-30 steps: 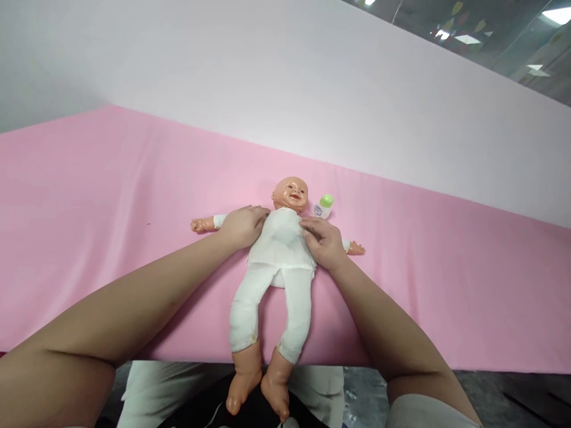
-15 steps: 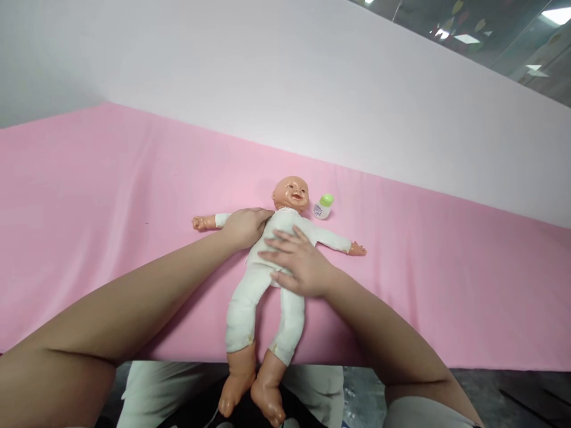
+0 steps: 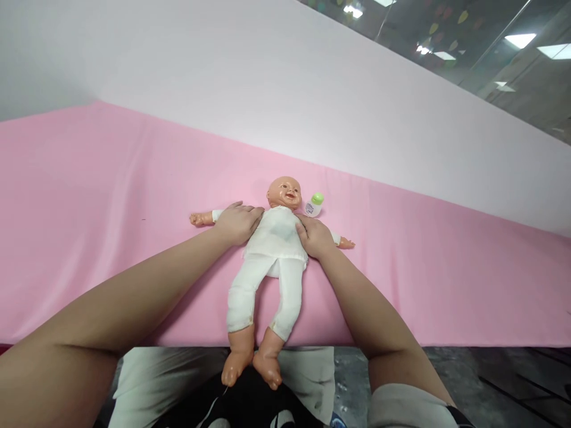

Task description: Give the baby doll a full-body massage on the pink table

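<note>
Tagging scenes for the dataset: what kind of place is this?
Probably an indoor staged care-practice table: a baby doll lies on a pink cloth, a small green-capped bottle sits beside its head, and office-style ceiling lights show behind.

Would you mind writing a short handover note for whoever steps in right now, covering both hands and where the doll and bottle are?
Left hand: flat on the doll's shoulder, gripping nothing.
Right hand: flat on the doll's other shoulder, gripping nothing.
Doll: face up on the pink cloth, arms out, dressed in a white top and trousers, feet past the near edge.
Small bottle with green cap: beside the doll's head, untouched.
Done: doll laid out and dressed. Left: cannot tell from this view.
</note>
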The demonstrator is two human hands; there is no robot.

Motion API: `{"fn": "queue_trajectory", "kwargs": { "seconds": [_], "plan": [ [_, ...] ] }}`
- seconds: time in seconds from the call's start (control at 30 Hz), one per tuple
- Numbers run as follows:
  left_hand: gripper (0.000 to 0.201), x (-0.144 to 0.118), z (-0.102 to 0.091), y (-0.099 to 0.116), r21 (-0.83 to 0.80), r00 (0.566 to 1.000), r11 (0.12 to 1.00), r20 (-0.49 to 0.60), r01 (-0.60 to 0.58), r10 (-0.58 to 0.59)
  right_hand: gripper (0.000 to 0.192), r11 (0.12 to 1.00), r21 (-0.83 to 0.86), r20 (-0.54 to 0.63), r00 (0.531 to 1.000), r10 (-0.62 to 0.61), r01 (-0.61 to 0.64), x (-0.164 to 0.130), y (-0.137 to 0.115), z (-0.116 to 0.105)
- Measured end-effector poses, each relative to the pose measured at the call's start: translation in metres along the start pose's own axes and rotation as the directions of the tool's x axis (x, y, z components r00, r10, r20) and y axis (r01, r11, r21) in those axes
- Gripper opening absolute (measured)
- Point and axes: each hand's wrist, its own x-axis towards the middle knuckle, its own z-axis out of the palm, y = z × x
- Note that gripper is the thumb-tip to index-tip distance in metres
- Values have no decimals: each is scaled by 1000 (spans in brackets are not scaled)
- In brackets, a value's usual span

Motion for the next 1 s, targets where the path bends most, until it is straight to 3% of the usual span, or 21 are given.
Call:
{"fn": "queue_trajectory", "kwargs": {
  "seconds": [0.17, 0.33, 0.43, 0.53, 0.67, 0.77, 0.87, 1.0],
  "plan": [
    [46, -19, -5, -25, 77, 998, 996, -54, 38, -34, 55, 950, -301, 114, 987, 118, -79, -18, 19, -7],
    [57, -33, -8, -64, 59, 994, 993, 36, 99, -102, 56, 893, -418, 49, 978, 202, -164, -39, 45, -17],
    [62, -34, -10, -85, 43, 983, 984, 52, 175, -177, 64, 931, -273, 95, 957, 276, -241, -45, 66, -33],
    [65, -34, -14, -106, 20, 950, 953, 76, 301, -302, 78, 911, -169, 115, 911, 397, -376, -51, 84, -50],
    [56, -34, -22, -121, -74, 908, 909, 129, 409, -398, 48, 903, -7, 126, 895, 427, -430, -57, 96, -64],
    [51, -35, -29, -118, -133, 877, 868, 134, 478, -462, 35, 894, 31, 96, 892, 442, -446, -57, 98, -66],
    [56, -37, -35, -107, -241, 828, 796, 76, 555, -555, 35, 864, 104, 61, 871, 488, -492, -56, 99, -66],
    [68, -38, -35, -97, -509, 774, 658, 24, 555, -633, 49, 729, 474, 71, 847, 527, -494, -54, 102, -63]
  ]
}}
